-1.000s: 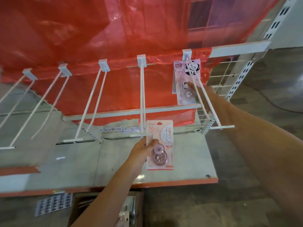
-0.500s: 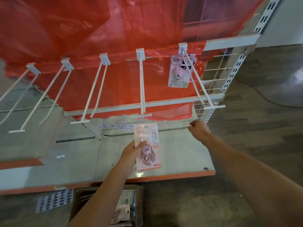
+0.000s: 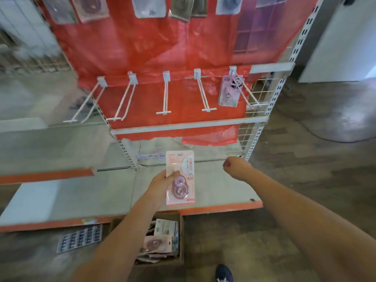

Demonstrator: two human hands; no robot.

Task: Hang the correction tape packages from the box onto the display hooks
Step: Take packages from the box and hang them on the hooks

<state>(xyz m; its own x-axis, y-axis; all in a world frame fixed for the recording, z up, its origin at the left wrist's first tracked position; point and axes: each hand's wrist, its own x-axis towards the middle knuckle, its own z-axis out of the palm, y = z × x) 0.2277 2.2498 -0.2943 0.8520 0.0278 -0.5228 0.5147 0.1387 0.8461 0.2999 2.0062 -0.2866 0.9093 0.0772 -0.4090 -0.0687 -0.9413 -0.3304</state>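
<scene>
My left hand (image 3: 161, 185) grips a pink correction tape package (image 3: 180, 178) by its left edge, holding it upright over the lower shelf. My right hand (image 3: 236, 166) hangs in the air to the right of it, fingers curled and holding nothing. A panda-print package (image 3: 228, 92) hangs on the rightmost display hook (image 3: 244, 90). The other white hooks (image 3: 165, 94) to its left carry nothing. On the floor below stands the cardboard box (image 3: 181, 239) with several more packages (image 3: 157, 244) inside.
Red plastic sheeting (image 3: 152, 49) covers the rack's back, with more packages (image 3: 150, 6) hanging along the top. A grey shelf with an orange front edge (image 3: 221, 209) juts out below the hooks. A perforated upright (image 3: 262, 127) bounds the right side. My shoe (image 3: 223, 273) stands near the box.
My right hand left the hung panda package and dropped down beside the left hand. The view pulled back and tilted down, so the box shows fully. The left hand still holds its package.
</scene>
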